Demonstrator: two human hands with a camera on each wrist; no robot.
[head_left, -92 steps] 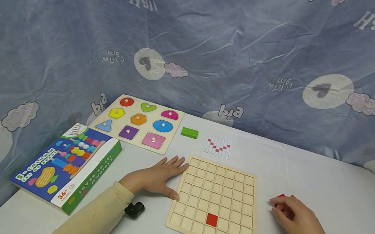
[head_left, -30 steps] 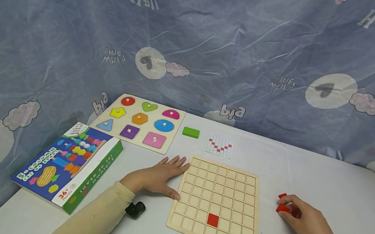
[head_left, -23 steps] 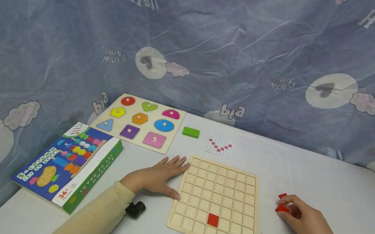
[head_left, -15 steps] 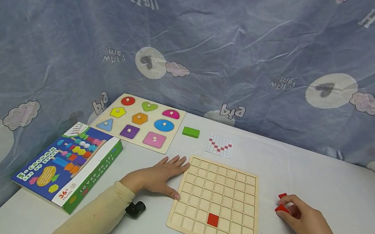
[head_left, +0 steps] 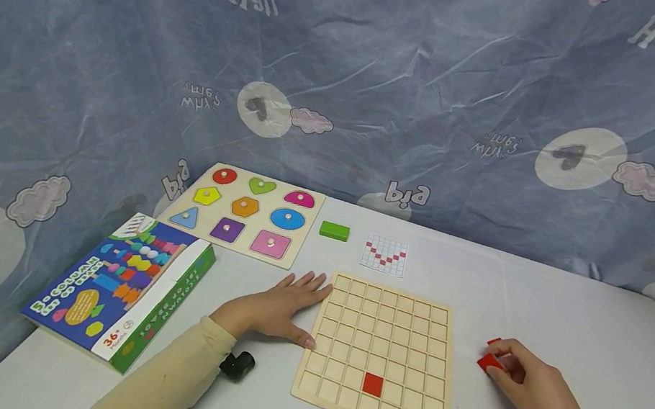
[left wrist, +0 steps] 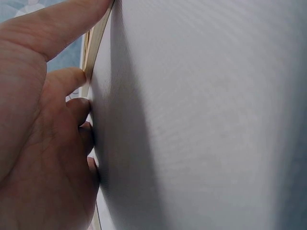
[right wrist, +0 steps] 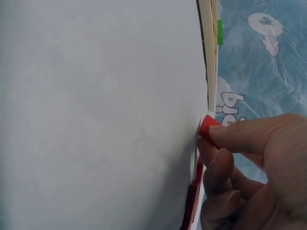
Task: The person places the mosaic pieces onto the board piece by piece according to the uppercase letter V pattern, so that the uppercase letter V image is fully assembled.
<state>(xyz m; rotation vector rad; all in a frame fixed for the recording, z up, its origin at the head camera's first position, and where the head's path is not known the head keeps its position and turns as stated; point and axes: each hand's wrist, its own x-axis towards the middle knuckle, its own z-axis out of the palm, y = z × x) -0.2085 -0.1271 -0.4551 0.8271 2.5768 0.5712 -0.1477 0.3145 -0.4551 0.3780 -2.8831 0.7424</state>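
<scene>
A wooden grid board (head_left: 342, 345) lies in the middle of the table, with one red square tile (head_left: 372, 385) set in a cell near its front edge. My left hand (head_left: 276, 309) lies with spread fingers on the table, thumb and fingertips touching the board's left side. To the right of the board, my right hand (head_left: 538, 388) pinches another red tile (right wrist: 209, 125) between thumb and finger. That tile is tilted, low over the white tabletop. Beneath the curled fingers more red tiles (right wrist: 192, 201) lie on the table, mostly hidden in the head view.
Behind the board lie a small card (head_left: 384, 255) with a red V on a grid and a green block (head_left: 334, 231). A knobbed shape puzzle (head_left: 207, 234) is at the back left, with a colourful toy box (head_left: 108, 290) in front of it. A patterned cloth (head_left: 354, 55) hangs behind.
Three seconds ago the right hand covered the red tiles; since then it has shifted slightly right and now pinches one, which has just edged left. The left hand stays put.
</scene>
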